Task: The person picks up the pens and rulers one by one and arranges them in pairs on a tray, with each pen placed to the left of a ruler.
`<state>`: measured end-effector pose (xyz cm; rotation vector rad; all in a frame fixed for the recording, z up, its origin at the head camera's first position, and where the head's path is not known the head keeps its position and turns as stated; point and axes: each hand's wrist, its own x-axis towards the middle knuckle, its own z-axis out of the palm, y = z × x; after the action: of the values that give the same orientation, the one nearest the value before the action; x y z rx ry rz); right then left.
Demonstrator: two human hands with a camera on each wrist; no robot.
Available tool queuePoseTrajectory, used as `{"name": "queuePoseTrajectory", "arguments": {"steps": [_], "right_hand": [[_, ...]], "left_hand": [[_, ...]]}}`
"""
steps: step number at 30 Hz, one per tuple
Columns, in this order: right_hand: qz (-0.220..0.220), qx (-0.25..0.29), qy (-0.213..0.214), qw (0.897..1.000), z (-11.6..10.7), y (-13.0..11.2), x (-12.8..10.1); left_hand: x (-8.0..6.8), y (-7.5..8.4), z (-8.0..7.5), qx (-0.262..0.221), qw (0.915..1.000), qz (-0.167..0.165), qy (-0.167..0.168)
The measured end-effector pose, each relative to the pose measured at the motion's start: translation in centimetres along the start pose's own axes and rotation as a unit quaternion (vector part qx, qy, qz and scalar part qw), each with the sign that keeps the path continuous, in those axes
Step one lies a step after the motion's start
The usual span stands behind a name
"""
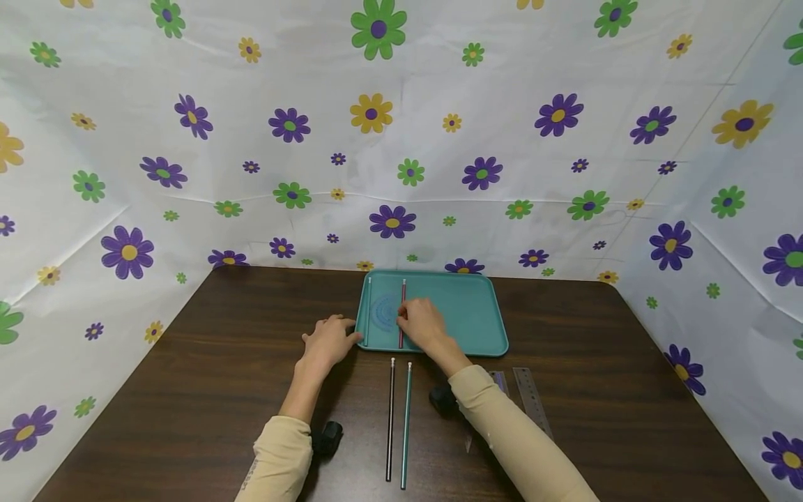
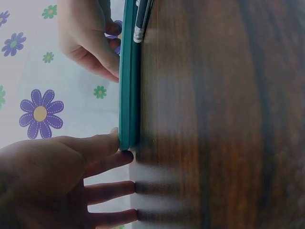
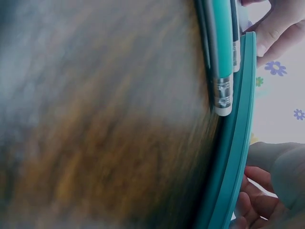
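Red pencil [image 1: 403,291], near to far, eraser [image 1: 404,282] farthest

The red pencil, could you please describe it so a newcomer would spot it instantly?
On the dark table sits a teal tray. Inside, partly covered by the right hand, lies the red pencil. It is the only red pencil visible.

Both forearms [image 1: 301,397] in pale yellow sleeves [image 1: 282,453], stretched forward above the worktop [image 1: 596,390], left hand [image 1: 328,343] with fingers spread, thumb touching the tray's [image 1: 470,314] near left corner, right hand [image 1: 423,323] reaching over its near edge, fingers curled.
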<state>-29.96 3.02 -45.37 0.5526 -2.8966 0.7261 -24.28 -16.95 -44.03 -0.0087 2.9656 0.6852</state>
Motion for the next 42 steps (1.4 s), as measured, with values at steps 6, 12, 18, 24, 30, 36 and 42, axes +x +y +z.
{"name": "queuePoseTrajectory", "arguments": {"steps": [6, 12, 18, 24, 30, 36, 42], "right_hand": [[-0.004, 0.0, -0.005, 1.0, 0.2, -0.1, 0.0], [-0.006, 0.02, -0.006, 1.0, 0.2, -0.1, 0.0], [-0.019, 0.022, -0.007, 1.0, 0.0, -0.1, -0.1], [-0.017, 0.026, -0.008, 1.0, -0.2, -0.1, -0.4], [-0.015, 0.015, -0.008, 1.0, -0.7, -0.2, -0.6], [-0.022, 0.003, -0.01, 1.0, -1.5, -0.4, -0.9], [-0.024, 0.004, -0.019, 1.0, -1.8, -0.1, -1.6]], "left_hand": [[0.0, 0.2, -0.1, -0.004, 1.0, -0.005, -0.004], [0.0, 0.1, -0.2, -0.002, 1.0, -0.004, -0.005], [-0.1, 0.2, -0.2, -0.002, 1.0, -0.002, -0.004], [0.0, 0.2, -0.2, 0.0, 1.0, -0.001, -0.005], [-0.1, 0.2, -0.3, 0.002, 1.0, 0.001, -0.004], [-0.1, 0.2, -0.3, -0.004, 1.0, 0.002, -0.005], [-0.1, 0.0, -0.2, -0.005, 1.0, 0.001, -0.006]]}}
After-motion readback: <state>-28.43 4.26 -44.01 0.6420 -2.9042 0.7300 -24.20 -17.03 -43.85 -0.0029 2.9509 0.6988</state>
